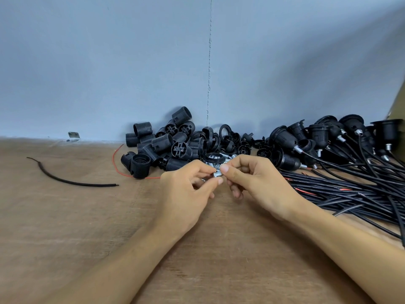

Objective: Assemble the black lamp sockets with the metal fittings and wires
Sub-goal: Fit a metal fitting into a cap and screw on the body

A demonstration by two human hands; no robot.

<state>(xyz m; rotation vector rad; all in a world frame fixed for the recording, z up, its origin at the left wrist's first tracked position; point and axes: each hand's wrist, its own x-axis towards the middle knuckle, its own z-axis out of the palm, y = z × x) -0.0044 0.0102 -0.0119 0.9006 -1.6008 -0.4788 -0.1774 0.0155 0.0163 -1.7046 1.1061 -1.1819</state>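
My left hand [188,189] and my right hand [252,183] meet at the middle of the wooden table [65,227]. Both pinch one small silver metal fitting [217,173] between thumb and fingers. Just behind the fingertips lies a small heap of loose metal fittings [215,159]. A pile of black threaded socket shells [162,143] sits at the back, left of centre. Black rings and socket caps [230,139] lie behind my hands. Assembled sockets with black wires [328,139] are stacked at the right.
A bundle of black cables [350,191] fans across the right of the table. A loose black wire piece [65,179] lies at the left, a thin red wire [118,165] curls by the shells. A grey wall [131,62] stands behind, with a metal bracket [74,137].
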